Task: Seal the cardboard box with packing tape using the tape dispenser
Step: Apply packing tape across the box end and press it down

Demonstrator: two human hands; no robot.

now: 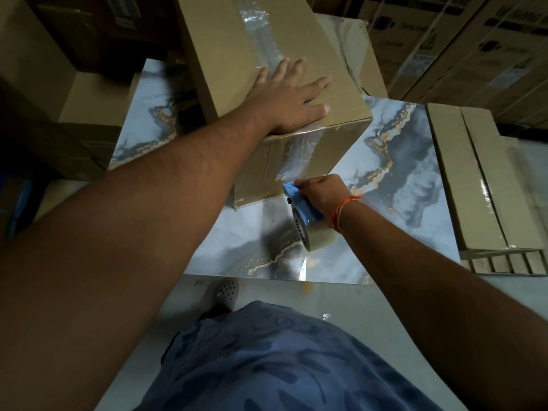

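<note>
Here the left hand lies flat, fingers spread wide, on the top of the cardboard box near its near right corner, holding nothing. The right hand is lower and nearer, closed around the blue tape dispenser, whose front end sits against the near side face of the box, low down and just right of the middle. A roll of clear tape hangs on the dispenser below the wrist, which wears an orange thread band. A glossy strip of packing tape runs along the top of the box from the far end, under the left hand, and down over the near edge toward the dispenser. The box rests on a marbled tabletop. To the right on that surface lies a stack of flat cardboard, well apart from both hands. Printed cartons stand at the far right.
</note>
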